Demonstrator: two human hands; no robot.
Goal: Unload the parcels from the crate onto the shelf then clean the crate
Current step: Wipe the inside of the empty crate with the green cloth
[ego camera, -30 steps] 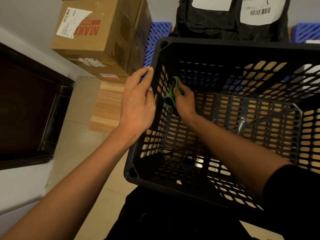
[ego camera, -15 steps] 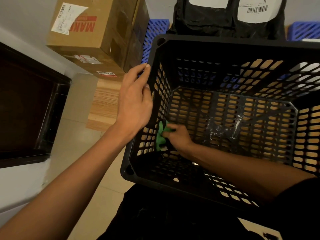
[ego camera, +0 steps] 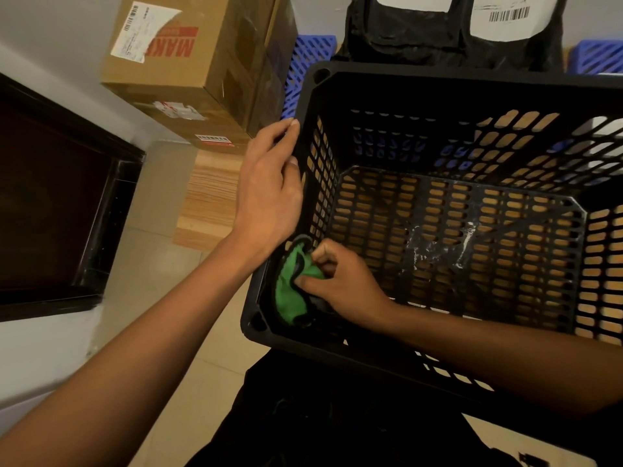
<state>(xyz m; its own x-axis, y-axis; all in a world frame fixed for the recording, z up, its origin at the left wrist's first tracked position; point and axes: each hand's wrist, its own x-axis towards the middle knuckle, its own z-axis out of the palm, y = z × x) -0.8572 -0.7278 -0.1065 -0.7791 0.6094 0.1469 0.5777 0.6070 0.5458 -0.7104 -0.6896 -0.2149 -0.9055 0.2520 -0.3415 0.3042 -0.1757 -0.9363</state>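
An empty black slotted crate (ego camera: pixel 472 89) fills the right of the view, with white smears on its floor (ego camera: pixel 435 244). My left hand (ego camera: pixel 269 193) rests flat against the outside of the crate's left wall, fingertips at the rim. Inside, my right hand (ego camera: pixel 340 284) grips a green cloth (ego camera: pixel 290 291) and presses it against the lower left wall near the front corner. Two black parcels with white labels (ego camera: pixel 448 32) stand behind the crate.
A large cardboard box (ego camera: pixel 202 62) sits on a wooden shelf (ego camera: pixel 209 200) to the left of the crate. Blue crates (ego camera: pixel 306 62) stand behind it. A dark framed panel (ego camera: pixel 57 203) lies at the far left over a tiled floor.
My right hand has drawn the green cloth down the crate's left wall from near the top to the front lower corner. My left hand has kept its place on the wall.
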